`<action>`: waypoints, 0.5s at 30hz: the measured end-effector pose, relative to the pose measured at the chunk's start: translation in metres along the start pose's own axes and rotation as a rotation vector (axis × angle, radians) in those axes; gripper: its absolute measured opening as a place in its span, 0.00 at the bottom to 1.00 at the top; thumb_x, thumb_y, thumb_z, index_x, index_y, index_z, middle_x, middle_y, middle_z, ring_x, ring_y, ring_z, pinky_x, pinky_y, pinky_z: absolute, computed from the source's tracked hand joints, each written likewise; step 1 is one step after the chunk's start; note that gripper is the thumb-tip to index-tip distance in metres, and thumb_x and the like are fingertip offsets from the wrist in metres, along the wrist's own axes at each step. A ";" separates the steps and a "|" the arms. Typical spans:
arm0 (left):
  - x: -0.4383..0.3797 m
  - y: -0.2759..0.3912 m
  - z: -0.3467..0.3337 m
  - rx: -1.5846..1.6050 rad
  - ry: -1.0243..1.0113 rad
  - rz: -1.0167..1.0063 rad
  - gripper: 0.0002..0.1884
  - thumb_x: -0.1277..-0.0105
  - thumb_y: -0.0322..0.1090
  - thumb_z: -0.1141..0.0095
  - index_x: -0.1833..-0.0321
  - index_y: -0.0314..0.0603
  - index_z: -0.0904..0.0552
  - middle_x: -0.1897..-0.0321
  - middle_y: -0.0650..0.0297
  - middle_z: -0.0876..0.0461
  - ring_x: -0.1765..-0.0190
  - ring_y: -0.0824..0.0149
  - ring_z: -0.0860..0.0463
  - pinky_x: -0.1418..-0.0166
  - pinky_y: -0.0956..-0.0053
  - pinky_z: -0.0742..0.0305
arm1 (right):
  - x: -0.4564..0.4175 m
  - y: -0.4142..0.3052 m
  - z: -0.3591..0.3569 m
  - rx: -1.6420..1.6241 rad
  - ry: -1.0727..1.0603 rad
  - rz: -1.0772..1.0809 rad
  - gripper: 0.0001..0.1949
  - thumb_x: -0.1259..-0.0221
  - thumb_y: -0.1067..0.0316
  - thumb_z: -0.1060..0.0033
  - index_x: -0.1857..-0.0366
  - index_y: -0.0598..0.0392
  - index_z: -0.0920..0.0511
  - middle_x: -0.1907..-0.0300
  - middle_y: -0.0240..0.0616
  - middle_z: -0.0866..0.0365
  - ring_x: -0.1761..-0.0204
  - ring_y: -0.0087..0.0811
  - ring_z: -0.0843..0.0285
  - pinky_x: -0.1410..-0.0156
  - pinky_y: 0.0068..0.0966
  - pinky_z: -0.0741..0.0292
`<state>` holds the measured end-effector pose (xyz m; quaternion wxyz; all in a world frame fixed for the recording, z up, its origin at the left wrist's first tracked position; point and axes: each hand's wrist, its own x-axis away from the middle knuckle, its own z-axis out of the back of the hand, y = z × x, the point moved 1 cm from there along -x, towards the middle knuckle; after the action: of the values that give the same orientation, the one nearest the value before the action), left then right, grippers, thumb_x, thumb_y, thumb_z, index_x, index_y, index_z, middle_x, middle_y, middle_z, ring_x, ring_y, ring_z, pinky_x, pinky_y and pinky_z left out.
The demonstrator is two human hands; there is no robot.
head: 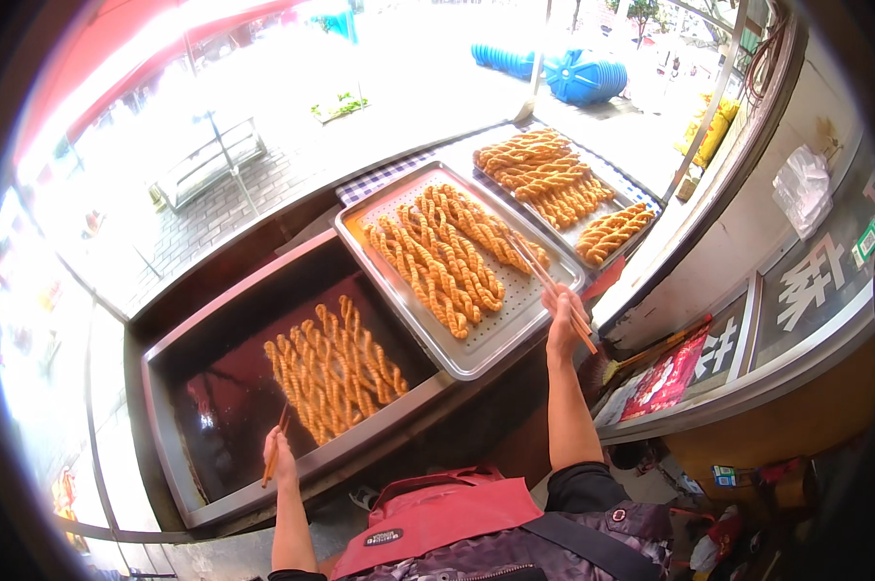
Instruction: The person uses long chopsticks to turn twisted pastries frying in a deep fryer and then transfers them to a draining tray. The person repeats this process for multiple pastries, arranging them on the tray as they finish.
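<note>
My left hand [279,452] is closed around a pair of wooden chopsticks [273,465] at the near wall of a rectangular metal fryer [163,407]. Twisted dough sticks [336,370] float side by side in the dark oil, just right of those chopsticks' tips. In my right hand [567,311] is another pair of long chopsticks [535,265], their tips at the golden fried twists [474,218] on a perforated metal tray [448,365]. Whether these tips grip a twist cannot be told. The tray stands right of the oil, touching the fryer's edge.
Beyond the perforated tray, a second tray [591,267] holds stacked fried twists [546,171] on a checked cloth [387,180]. A curved wall and glass-fronted counter [757,392] stand at the right, with a broom [619,367] beside it. Metal posts [223,149] rise in front.
</note>
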<state>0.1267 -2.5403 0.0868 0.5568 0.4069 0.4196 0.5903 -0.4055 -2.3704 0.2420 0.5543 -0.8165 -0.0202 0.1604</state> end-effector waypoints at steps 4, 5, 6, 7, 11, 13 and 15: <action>0.003 -0.002 0.002 0.017 -0.001 0.000 0.11 0.31 0.33 0.54 0.51 0.39 0.24 0.71 0.73 0.29 0.71 0.82 0.32 0.68 0.88 0.36 | 0.019 -0.013 -0.004 0.023 0.007 -0.016 0.13 0.36 0.71 0.57 0.56 0.71 0.28 0.62 0.48 0.22 0.62 0.36 0.18 0.52 0.28 0.20; 0.004 -0.002 0.002 0.025 0.002 0.001 0.11 0.31 0.33 0.54 0.51 0.39 0.24 0.72 0.73 0.30 0.71 0.83 0.33 0.68 0.88 0.36 | 0.025 -0.018 -0.006 0.039 0.001 -0.012 0.13 0.36 0.71 0.57 0.56 0.71 0.28 0.62 0.48 0.22 0.63 0.36 0.18 0.52 0.28 0.20; 0.004 -0.002 0.003 0.034 0.006 0.001 0.10 0.31 0.33 0.54 0.51 0.39 0.24 0.72 0.73 0.30 0.72 0.83 0.33 0.69 0.88 0.36 | 0.031 -0.022 -0.009 0.110 -0.014 0.063 0.13 0.36 0.72 0.58 0.56 0.72 0.27 0.62 0.48 0.22 0.63 0.35 0.18 0.53 0.27 0.20; 0.004 -0.002 0.004 0.043 0.011 0.001 0.10 0.31 0.33 0.54 0.51 0.39 0.24 0.72 0.74 0.30 0.72 0.83 0.33 0.69 0.88 0.37 | 0.039 -0.029 -0.013 0.161 -0.065 0.152 0.13 0.36 0.73 0.58 0.55 0.71 0.27 0.61 0.47 0.22 0.63 0.34 0.18 0.54 0.26 0.20; 0.002 -0.008 0.007 0.049 0.037 -0.022 0.11 0.32 0.33 0.53 0.52 0.37 0.23 0.73 0.72 0.27 0.72 0.81 0.31 0.69 0.85 0.35 | 0.065 -0.034 -0.039 0.087 -0.277 0.172 0.13 0.35 0.71 0.58 0.55 0.69 0.26 0.62 0.46 0.20 0.62 0.34 0.18 0.52 0.27 0.22; 0.001 -0.002 0.004 0.052 0.039 0.006 0.11 0.32 0.33 0.53 0.52 0.37 0.23 0.73 0.72 0.27 0.73 0.81 0.31 0.69 0.85 0.35 | 0.073 -0.021 -0.049 0.057 -0.397 0.071 0.13 0.35 0.72 0.58 0.54 0.68 0.26 0.62 0.45 0.20 0.62 0.33 0.18 0.52 0.27 0.22; 0.002 -0.002 0.005 0.065 0.033 0.011 0.12 0.32 0.34 0.53 0.51 0.37 0.23 0.72 0.72 0.27 0.72 0.81 0.31 0.69 0.86 0.35 | 0.081 -0.007 -0.055 0.049 -0.497 -0.029 0.12 0.36 0.73 0.56 0.53 0.68 0.26 0.62 0.44 0.20 0.60 0.32 0.19 0.51 0.25 0.23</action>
<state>0.1317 -2.5379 0.0867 0.5329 0.4173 0.4455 0.5860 -0.3119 -2.3999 0.2469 0.5542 -0.7379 -0.1635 0.3487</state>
